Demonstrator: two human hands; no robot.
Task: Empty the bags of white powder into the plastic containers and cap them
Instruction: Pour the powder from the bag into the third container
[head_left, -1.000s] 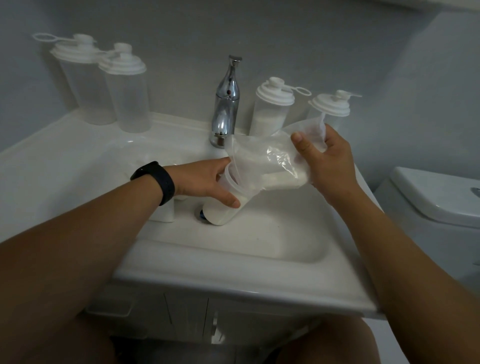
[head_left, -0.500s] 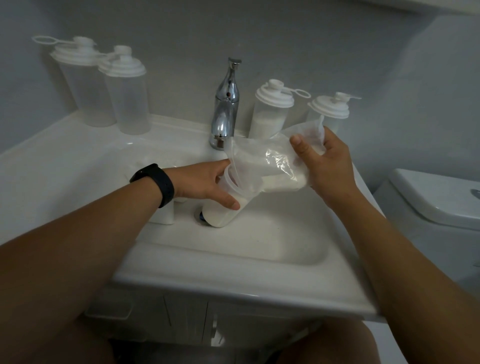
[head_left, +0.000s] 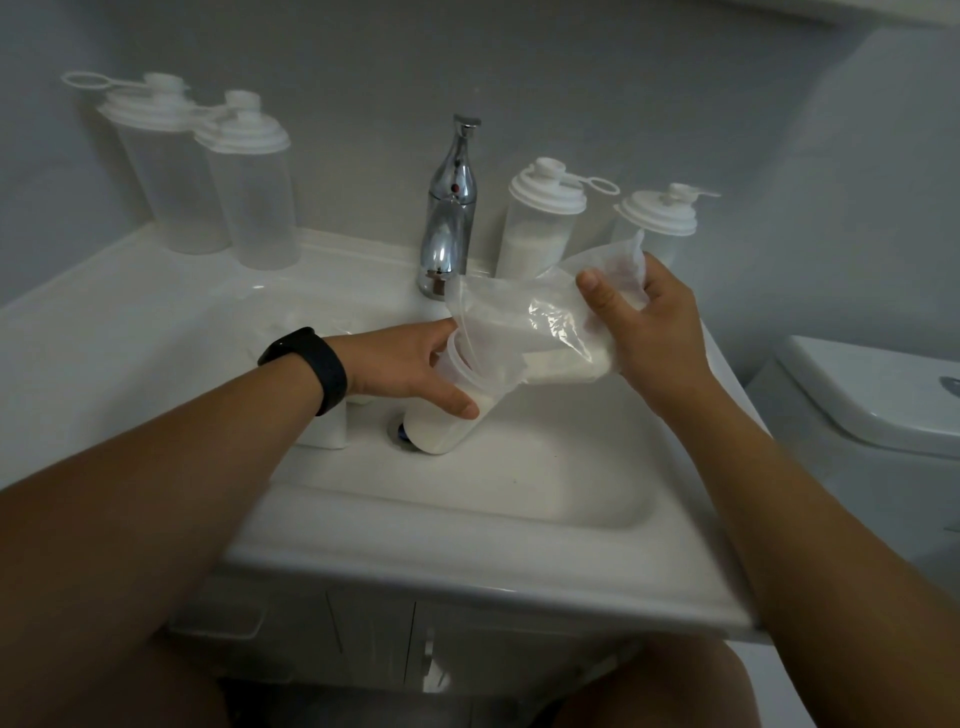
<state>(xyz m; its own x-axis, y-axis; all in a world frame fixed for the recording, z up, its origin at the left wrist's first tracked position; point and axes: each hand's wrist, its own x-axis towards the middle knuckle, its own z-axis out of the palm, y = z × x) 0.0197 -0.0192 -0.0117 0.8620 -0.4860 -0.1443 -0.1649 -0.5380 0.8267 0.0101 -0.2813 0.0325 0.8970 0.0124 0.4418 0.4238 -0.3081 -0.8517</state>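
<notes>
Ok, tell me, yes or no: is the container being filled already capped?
No: the open container has no cap, and the bag mouth sits in its open rim.

chrome faucet (head_left: 451, 218) sits at the back edge of the white sink (head_left: 467, 551), toilet (head_left: 872, 395) just off its right side

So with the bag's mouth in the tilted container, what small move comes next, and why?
Probably the right hand lifts the bag's far end a little higher. White powder still sits in the bag's lower fold, and its mouth already rests inside the open container, which the left hand grips tilted in the sink.
</notes>
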